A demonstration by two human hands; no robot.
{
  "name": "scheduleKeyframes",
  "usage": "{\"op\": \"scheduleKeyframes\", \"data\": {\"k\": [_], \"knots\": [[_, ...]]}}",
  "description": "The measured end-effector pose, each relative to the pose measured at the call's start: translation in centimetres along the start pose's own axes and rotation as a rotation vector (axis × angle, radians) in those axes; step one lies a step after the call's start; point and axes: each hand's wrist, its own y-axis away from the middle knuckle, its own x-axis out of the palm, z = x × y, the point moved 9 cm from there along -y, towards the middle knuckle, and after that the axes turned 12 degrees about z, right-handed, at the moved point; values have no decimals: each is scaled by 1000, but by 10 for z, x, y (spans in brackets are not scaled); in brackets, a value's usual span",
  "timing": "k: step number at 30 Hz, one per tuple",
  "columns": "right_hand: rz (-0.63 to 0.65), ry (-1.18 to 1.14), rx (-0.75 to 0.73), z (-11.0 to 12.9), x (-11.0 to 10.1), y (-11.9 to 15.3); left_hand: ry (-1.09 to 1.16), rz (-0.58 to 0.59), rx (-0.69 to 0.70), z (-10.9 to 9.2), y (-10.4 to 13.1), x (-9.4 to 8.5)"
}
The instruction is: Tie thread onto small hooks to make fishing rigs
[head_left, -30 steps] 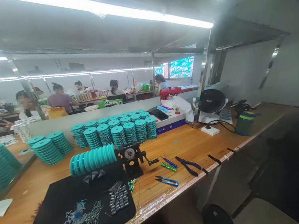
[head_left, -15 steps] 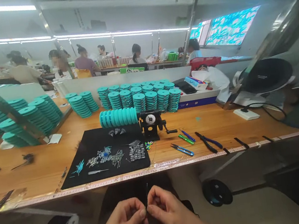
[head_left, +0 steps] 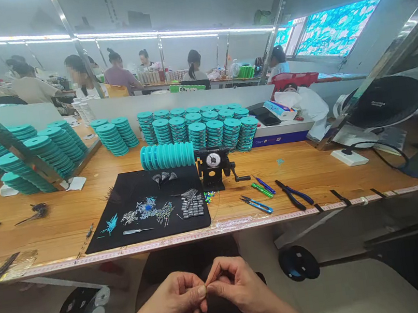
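My left hand (head_left: 179, 299) and my right hand (head_left: 234, 286) meet fingertip to fingertip below the table's front edge, over my lap. Both are pinched closed; whatever lies between the fingertips is too small to make out. Beyond them a black mat (head_left: 116, 194) carries small metal parts (head_left: 166, 213), grey cylinders (head_left: 193, 206), turquoise pieces (head_left: 111, 223) and a small screwdriver (head_left: 137, 231). Behind the mat's right part, a row of turquoise spools (head_left: 167, 156) sits on a black hand-cranked winder (head_left: 211, 169).
Blue snips (head_left: 256, 204), a green tool (head_left: 261, 190) and black pliers (head_left: 294, 195) lie right of the mat. Stacked turquoise spools (head_left: 197, 132) line the back. A metal post (head_left: 14, 143) slants at the left. Several people sit at far benches.
The view has shifted slightly, so the table sits higher in the frame. My hands remain together; the fingertips now touch, and the thin strand seen above them before no longer shows.
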Motion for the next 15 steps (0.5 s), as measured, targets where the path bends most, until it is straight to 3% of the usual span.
{"op": "scheduleKeyframes", "data": {"k": [10, 15], "knots": [[-63, -68, -14, -5, -7, -3, -82, -79, 69, -22, 8, 0], [-52, -40, -15, -8, -4, -1, -150, -141, 55, -23, 10, -4]]}}
